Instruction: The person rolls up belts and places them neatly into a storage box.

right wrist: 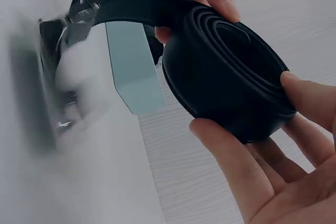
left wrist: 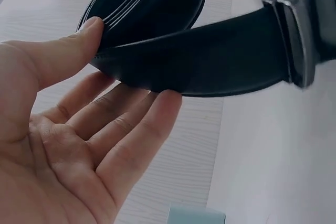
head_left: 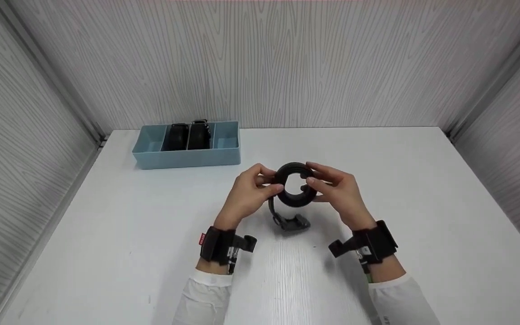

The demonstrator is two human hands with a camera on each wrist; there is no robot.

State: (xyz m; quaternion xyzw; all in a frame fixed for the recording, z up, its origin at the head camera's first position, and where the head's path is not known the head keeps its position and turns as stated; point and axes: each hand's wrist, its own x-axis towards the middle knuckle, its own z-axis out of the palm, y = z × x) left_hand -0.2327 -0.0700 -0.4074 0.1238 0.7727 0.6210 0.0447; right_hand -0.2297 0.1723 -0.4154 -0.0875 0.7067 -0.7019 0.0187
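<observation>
A black belt point(head_left: 294, 201) is rolled into a ring-shaped coil and held up above the white table, between both hands. Its buckle end point(head_left: 292, 223) hangs free below the coil, on a short unrolled length of strap point(left wrist: 231, 53). My left hand point(head_left: 252, 188) pinches the coil's left side where the strap leaves it, thumb on the near face. On the opposite side my right hand point(head_left: 339, 189) grips the coil point(right wrist: 226, 82) between thumb and fingers. Inside the ring, part of the strap's inner end curls, seen in the head view.
At the back left stands a blue divided box point(head_left: 188, 159). Two rolled black belts point(head_left: 178, 136) sit upright in its middle compartments. Pale wood-grain panels point(head_left: 264, 63) close off the back and both sides of the white table point(head_left: 106, 234).
</observation>
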